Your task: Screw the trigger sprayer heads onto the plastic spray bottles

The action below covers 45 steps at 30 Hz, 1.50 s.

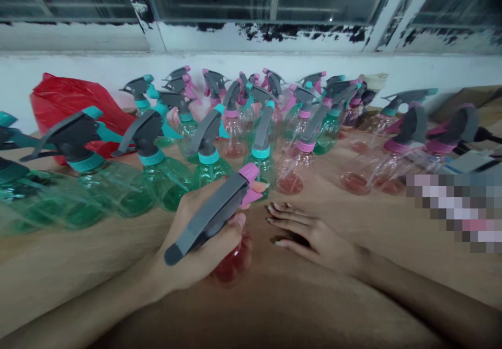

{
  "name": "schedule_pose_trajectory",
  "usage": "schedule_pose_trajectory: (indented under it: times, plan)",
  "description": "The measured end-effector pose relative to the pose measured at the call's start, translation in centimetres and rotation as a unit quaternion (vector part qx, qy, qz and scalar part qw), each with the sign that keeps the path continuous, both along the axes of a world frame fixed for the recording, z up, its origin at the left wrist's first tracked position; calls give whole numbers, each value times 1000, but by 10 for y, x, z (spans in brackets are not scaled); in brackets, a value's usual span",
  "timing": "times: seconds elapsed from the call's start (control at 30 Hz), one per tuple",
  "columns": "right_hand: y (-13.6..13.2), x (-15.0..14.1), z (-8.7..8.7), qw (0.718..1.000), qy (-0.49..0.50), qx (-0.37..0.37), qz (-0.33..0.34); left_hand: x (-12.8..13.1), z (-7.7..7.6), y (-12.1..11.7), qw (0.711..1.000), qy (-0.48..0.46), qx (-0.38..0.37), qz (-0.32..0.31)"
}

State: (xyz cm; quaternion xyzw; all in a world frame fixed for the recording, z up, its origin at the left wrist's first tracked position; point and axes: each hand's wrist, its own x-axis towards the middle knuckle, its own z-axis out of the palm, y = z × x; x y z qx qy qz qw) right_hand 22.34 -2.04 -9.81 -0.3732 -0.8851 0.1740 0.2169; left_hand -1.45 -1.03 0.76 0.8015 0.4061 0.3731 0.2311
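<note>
My left hand (200,244) is wrapped round a pink spray bottle (235,260) with a grey trigger head (214,213) and a pink nozzle, held near the middle of the wooden table (353,297). My right hand (314,234) rests just to the right of the bottle, palm down on the table, fingers stretched out and pointing left, holding nothing. Behind both hands stand several more spray bottles, green ones (164,176) with teal collars on the left and pink ones (296,166) with pink collars in the middle and on the right.
A red plastic bag (66,103) lies at the back left against the white wall (251,67). Dark windows run above the wall. A blurred-out patch (455,208) covers part of the right side. Some pink bottles (392,155) on the right lie tilted.
</note>
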Motion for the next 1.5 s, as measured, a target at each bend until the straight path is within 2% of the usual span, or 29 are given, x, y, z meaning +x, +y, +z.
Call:
schedule_pose_trajectory:
  times: [0.1, 0.37, 0.47, 0.6, 0.7, 0.83, 0.93, 1.1, 1.27, 1.37, 1.43, 1.5]
  plan:
    - [0, 0, 0, 1000, -8, -5, -1, 1, 3, -1, 999, -10, -5, -36]
    - [0, 0, 1, 1000, 3, 1, 7, 0, -1, -3, 999, -17, -31, -29]
    - [-6, -4, 7, 1000, 3, -16, -1, 7, -1, -3, 999, -27, -30, -23]
    - [-24, -13, 24, 998, 31, -36, -37, 21, -3, -2, 999, -30, -10, -31]
    - [-37, -17, 38, 996, 64, -36, -59, 36, -6, -1, 999, -28, -3, -35]
    - [-52, -13, 49, 989, 99, -19, -111, 65, -8, -4, 994, -61, -22, -85]
    - [-60, -5, 51, 981, 122, 0, -153, 93, -10, -9, 988, -96, -20, -122]
    - [-66, 16, 50, 965, 118, 82, -219, 138, -11, -11, 973, -122, -32, -191]
    - [-63, 45, 55, 966, 109, 86, -219, 155, -8, -1, 960, -69, -85, -257]
    - [-55, 65, 58, 961, 96, 98, -238, 148, -14, 4, 968, -22, -65, -240]
    - [-45, 76, 58, 955, 82, 109, -265, 137, -23, 7, 980, 1, -63, -188]
    - [-32, 85, 57, 948, 67, 122, -286, 121, -33, 9, 988, 2, -93, -126]
